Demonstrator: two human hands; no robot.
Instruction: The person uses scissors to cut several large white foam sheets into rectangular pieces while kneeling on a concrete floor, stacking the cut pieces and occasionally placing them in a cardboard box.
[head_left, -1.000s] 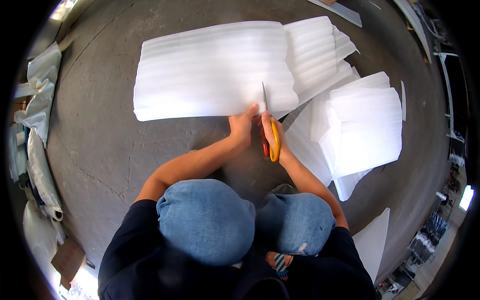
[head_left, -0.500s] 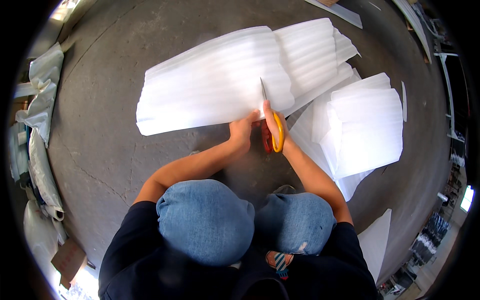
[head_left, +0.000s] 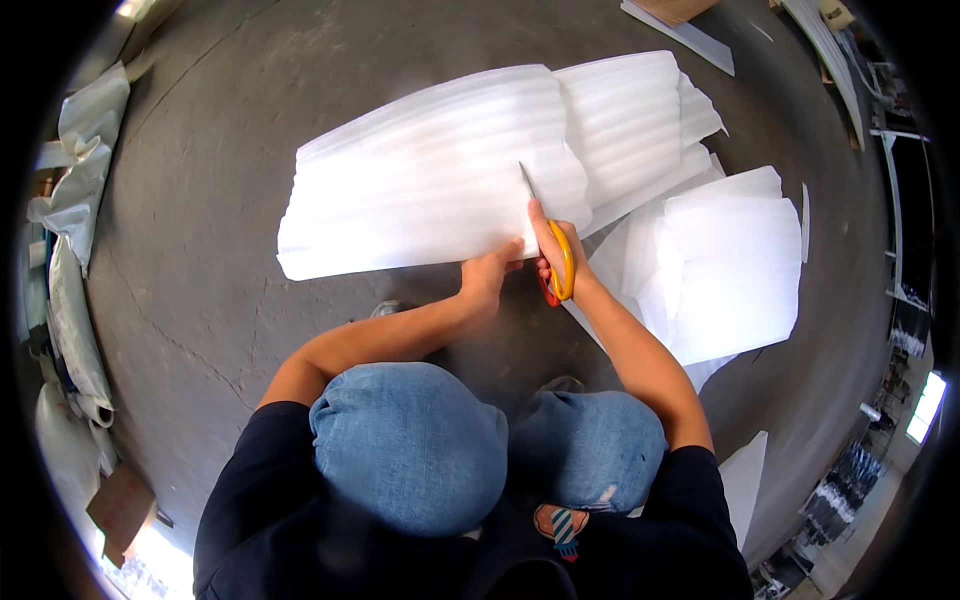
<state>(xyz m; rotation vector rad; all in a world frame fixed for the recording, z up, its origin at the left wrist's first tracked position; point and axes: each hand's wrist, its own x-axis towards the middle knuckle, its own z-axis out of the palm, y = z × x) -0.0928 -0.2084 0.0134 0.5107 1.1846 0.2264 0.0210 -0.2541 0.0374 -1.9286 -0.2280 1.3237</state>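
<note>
A wide, ribbed sheet of white packing foam (head_left: 420, 175) lies in front of me, overlapping more foam on its right. My left hand (head_left: 487, 274) pinches its near edge, thumb on top and fingers underneath. Close beside it, my right hand (head_left: 556, 245) is wrapped round a pair of scissors (head_left: 562, 268) with yellow and red handles. The scissors' blade points away from me and shows above the foam. Whether a second blade lies under the sheet is hidden.
A stack of folded white foam sheets (head_left: 735, 265) lies to the right on the grey concrete floor (head_left: 200, 230). Wrapped plastic bundles (head_left: 80, 330) and a cardboard piece (head_left: 122, 510) line the left side. A white strip (head_left: 685, 38) lies at the far right.
The view has shifted slightly. The red scissor handle sits nearer the yellow one, so the handles look more closed. Both hands stay at the foam's near edge.
</note>
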